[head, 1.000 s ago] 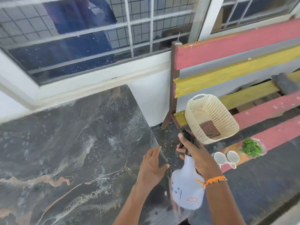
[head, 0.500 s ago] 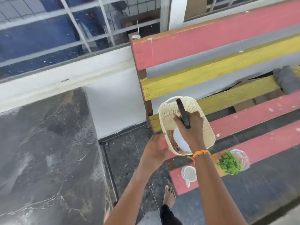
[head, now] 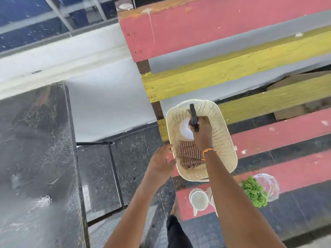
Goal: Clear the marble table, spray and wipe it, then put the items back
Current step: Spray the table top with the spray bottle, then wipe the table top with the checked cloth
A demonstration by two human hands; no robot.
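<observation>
One cream perforated plastic basket [head: 223, 140] sits on the red and yellow slatted bench [head: 268, 133]. Inside it are two things: one white spray bottle [head: 185, 130] with a black trigger head, standing toward the far end, and one folded brown checked cloth [head: 188, 155] lying on the basket floor nearer the person. The right hand [head: 201, 131], an orange band at its wrist, has its fingers [head: 203, 122] clamped round the bottle's black head. The left hand [head: 162, 162] is at the basket's near left rim, fingers apart and relaxed; whether it touches the rim cannot be told.

On the front red slat stand two white cups [head: 198, 200], the second largely hidden behind the right forearm, and beside them one small green plant [head: 254, 191] lying against a clear glass vessel [head: 267, 185].

The dark veined marble tabletop [head: 35, 158] fills the left side, bare and glistening with wet patches, carried on a black metal frame [head: 114, 169]. The floor is dark speckled stone tile, and a white wall with a barred window runs behind.
</observation>
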